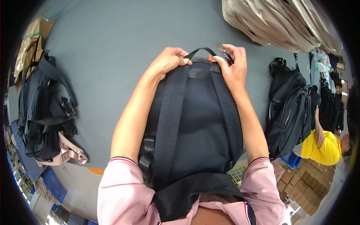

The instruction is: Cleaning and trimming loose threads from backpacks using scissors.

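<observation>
One dark backpack [198,120] is being supported on one grey table [112,37], its top end lying flat on the surface and its lower end being kept close to the wearer's body, between two forearms. Two shoulder straps [172,112] are being displayed along its upward face, and one carry handle [204,48] is being shown arched at its top. By the left hand [168,62], fingers bent and thumb closed against them, the backpack is being pinched at the left foot of the handle. By the right hand [236,67], fingers half curled, one small dark item [227,57] is being held between thumb and fingers; its kind cannot be told. One orange piece [210,58] is being partly covered beside the right thumb. One pile of black bags [39,112] is being borne at the table's left edge, its count being hidden by overlap; at least two black bags [287,112] are being borne at the right. One stack of beige fabric [270,22] is being held at upper right, near one co-worker in a yellow shirt [320,148].
</observation>
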`<state>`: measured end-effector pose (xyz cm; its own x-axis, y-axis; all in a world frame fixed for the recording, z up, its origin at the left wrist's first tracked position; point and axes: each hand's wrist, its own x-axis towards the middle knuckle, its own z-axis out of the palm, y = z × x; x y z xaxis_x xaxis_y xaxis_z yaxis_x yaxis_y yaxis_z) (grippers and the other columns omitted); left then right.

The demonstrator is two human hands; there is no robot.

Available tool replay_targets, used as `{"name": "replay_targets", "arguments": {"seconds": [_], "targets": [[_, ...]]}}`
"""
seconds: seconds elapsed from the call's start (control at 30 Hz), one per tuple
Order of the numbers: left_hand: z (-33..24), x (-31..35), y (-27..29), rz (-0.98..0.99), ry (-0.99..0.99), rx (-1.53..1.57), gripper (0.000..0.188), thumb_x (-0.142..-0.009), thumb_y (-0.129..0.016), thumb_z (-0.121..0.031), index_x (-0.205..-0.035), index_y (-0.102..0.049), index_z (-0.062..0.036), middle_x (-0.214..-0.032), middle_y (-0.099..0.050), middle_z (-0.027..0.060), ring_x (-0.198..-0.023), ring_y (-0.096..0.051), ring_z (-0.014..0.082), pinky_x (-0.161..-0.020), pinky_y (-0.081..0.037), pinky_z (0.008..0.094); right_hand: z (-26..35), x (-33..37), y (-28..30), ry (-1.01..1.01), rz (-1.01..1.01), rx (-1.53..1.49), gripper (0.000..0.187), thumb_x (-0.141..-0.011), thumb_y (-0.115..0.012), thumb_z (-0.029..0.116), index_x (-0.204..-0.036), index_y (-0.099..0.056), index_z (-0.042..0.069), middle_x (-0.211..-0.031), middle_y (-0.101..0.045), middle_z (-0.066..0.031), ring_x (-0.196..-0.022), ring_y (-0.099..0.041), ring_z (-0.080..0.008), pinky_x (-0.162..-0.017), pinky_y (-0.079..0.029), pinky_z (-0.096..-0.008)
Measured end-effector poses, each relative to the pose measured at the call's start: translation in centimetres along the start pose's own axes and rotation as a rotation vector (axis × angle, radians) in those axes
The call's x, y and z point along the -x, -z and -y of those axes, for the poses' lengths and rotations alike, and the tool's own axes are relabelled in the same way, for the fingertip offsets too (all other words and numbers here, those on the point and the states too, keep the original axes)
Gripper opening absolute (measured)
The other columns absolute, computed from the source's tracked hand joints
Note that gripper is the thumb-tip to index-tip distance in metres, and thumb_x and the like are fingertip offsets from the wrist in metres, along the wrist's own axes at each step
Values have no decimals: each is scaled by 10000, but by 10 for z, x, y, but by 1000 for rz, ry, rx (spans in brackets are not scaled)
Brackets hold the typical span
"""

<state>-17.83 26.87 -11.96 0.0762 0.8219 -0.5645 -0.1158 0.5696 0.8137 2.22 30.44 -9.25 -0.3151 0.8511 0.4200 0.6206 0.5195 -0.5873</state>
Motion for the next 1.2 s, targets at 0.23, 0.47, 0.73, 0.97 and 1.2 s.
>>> {"name": "replay_targets", "arguments": {"seconds": [0.23,0.47,0.73,0.97,1.2], "targets": [[-28,-26,-21,186,-381,-263,443,-813,-594,-64,-1241,-508,11,-1015,-623,87,-829,-578,124,-795,-465,253,-36,18,-4,-696,161,-521,161,-763,-678,69,-913,-650,18,-777,-652,-21,-691,-584,-89,-689,-473,-227],[-26,-46,-8,410,-214,3,373,-889,-525,-76,-1244,-495,34,-1127,-607,100,-910,-599,110,-800,-479,209,-27,14,-2,-667,264,-375,150,-776,-661,85,-904,-666,7,-721,-647,-22,-677,-569,-81,-625,-442,-232],[-24,-41,0,340,-61,19,336,-907,-535,-145,-1208,-535,5,-1054,-628,100,-873,-601,115,-773,-476,198,-32,10,-6,-834,324,-709,151,-813,-632,64,-950,-651,2,-661,-539,51,-548,-423,-22,-492,-322,-178],[-22,-45,-9,360,-55,5,210,-903,-570,-250,-940,-611,-48,-797,-647,54,-723,-597,78,-695,-478,181,-23,11,-3,-812,393,-806,146,-818,-617,55,-955,-629,7,-760,-581,18,-657,-491,-46,-591,-388,-193],[-16,-44,-7,303,-81,20,204,-883,-598,-214,-926,-606,-15,-781,-631,46,-662,-602,75,-645,-465,182,15,7,16,-282,242,-53,184,-791,-639,124,-963,-580,96,-885,-603,-26,-735,-590,-176,-680,-448,-308]]}}
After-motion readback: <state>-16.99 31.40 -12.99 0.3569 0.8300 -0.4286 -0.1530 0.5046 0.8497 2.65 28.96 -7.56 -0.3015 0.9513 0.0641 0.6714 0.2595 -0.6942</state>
